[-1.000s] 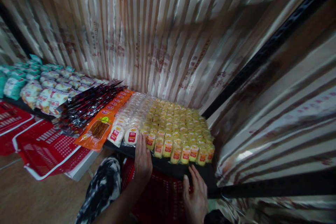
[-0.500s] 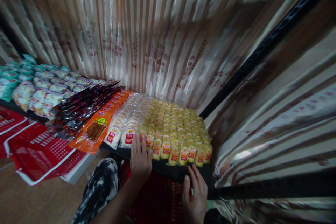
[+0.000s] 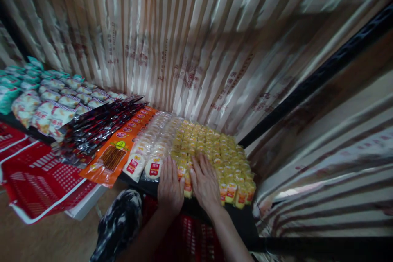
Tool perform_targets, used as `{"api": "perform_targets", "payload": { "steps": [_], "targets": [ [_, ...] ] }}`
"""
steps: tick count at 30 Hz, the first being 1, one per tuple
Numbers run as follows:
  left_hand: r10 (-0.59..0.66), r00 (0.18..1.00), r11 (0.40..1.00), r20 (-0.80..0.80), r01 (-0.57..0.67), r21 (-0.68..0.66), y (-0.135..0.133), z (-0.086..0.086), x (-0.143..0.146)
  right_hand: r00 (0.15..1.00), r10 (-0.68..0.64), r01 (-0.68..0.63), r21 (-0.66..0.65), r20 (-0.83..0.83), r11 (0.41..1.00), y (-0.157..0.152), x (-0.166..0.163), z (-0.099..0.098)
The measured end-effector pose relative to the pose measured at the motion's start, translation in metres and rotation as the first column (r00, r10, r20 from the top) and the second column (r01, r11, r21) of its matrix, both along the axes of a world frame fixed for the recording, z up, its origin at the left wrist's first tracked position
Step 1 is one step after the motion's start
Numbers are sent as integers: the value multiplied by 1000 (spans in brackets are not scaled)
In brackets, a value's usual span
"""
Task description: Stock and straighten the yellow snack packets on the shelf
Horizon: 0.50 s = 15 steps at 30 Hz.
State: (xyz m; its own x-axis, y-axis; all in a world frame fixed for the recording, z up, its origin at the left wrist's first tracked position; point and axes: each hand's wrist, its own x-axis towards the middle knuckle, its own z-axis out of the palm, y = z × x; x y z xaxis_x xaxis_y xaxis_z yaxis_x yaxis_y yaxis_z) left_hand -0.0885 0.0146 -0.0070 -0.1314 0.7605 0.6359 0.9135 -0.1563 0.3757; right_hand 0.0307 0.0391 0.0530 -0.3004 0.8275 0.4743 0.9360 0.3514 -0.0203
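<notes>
Rows of small yellow-wrapped snack packs (image 3: 227,151) stand on a black shelf (image 3: 242,219). My left hand (image 3: 171,186) lies against the front of the leftmost yellow packs, fingers stretched out. Just right of it, my right hand (image 3: 205,182) rests flat on the front and top of the yellow packs, fingers extended. Neither hand grips anything. To the left of the yellow packs are clear-wrapped white round snacks (image 3: 153,167) with red labels, in two rows. Some front yellow packs are hidden behind my hands.
Further left lie an orange snack bag (image 3: 113,157), a fanned stack of dark shiny packets (image 3: 95,127) and white-and-teal bags (image 3: 58,98). Red baskets (image 3: 39,172) sit below the shelf. A black metal post (image 3: 294,98) slants up at the right, before a striped plastic sheet (image 3: 184,41).
My right hand has moved up and left from the shelf's front edge onto the yellow packs. My left hand stays at their left front. The view has shifted slightly.
</notes>
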Motion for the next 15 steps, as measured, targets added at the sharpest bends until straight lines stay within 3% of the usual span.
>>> {"api": "perform_targets", "payload": {
  "steps": [5,9,15],
  "targets": [
    [-41,999,999,-34,41,-10,0,1,-1,995,-37,35,25,87,999,7,1,-8],
    [24,1000,1000,-2,-24,16,1,5,1,997,-40,36,62,60,997,7,2,-11],
    [-42,999,999,-30,42,-11,3,3,1,995,-97,97,13,7,995,6,-6,-11]
  ]
}}
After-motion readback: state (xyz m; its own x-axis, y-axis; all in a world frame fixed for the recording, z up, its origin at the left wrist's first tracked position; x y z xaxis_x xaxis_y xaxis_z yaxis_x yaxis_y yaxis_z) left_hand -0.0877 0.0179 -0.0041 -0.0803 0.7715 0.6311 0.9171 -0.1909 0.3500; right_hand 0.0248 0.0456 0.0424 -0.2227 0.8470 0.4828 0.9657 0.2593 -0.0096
